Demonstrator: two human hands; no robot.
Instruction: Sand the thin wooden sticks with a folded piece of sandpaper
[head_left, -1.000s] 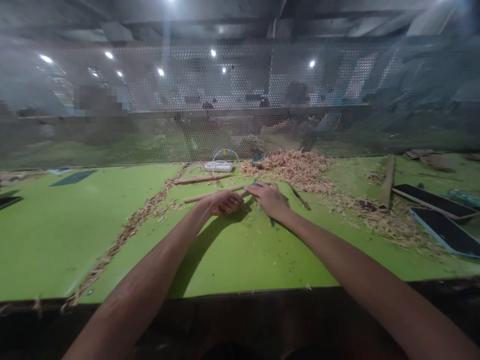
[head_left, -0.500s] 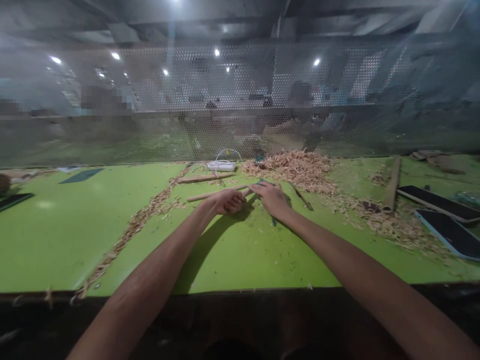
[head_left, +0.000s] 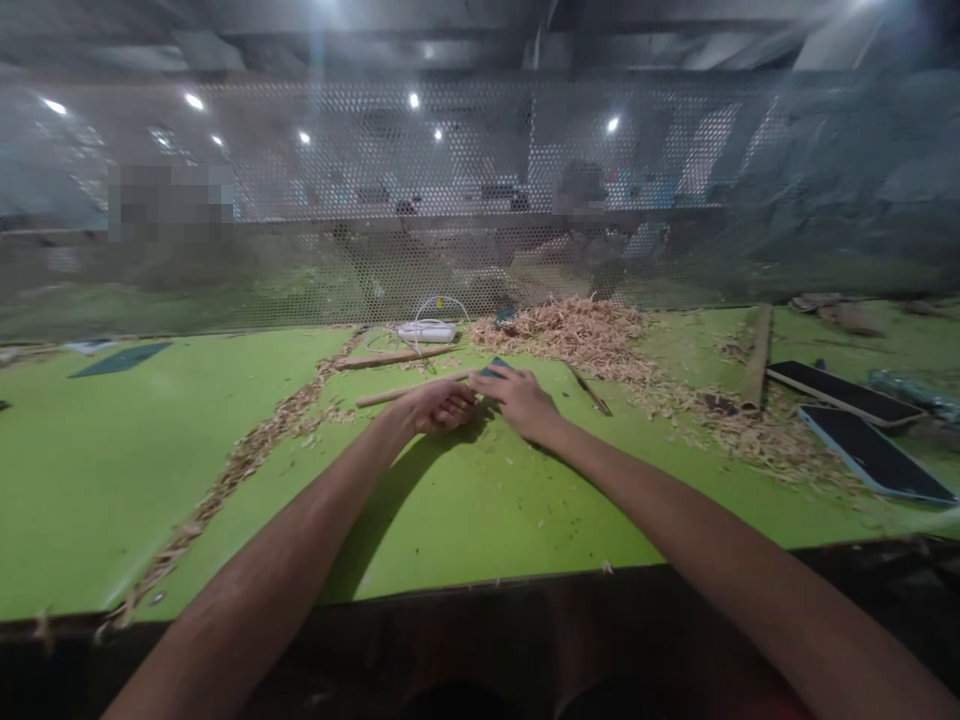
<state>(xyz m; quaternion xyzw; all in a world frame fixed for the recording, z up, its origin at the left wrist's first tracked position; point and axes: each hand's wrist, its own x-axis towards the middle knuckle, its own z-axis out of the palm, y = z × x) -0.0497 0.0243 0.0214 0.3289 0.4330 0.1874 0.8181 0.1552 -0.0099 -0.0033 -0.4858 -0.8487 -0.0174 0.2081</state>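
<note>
My left hand (head_left: pixel 442 405) is closed in a fist just left of the table's middle, around a wooden stick; in this view the fingers hide most of the gripped part. A pale thin wooden rod (head_left: pixel 382 396) runs behind that fist; whether it lies on the table or is held I cannot tell. My right hand (head_left: pixel 523 402) meets the left one, its fingers bent over a dark green piece of sandpaper (head_left: pixel 493 369) at the stick's end. To its right lies a thin dark tool (head_left: pixel 589 388), too blurred to name.
Behind my hands are a flat wooden strip (head_left: pixel 394 358), a white power strip (head_left: pixel 427 332) with a cable, and a heap of wood shavings (head_left: pixel 577 330). Two phones (head_left: pixel 874 455) and a long wooden piece (head_left: pixel 759 360) lie right. A dark green sheet (head_left: pixel 120 360) lies left. A perforated screen (head_left: pixel 465 260) stands behind.
The view has turned slightly right, so the table's things sit further left. My right fingers have slid toward my left hand, and more of the sandpaper shows; the stick's end is now covered.
</note>
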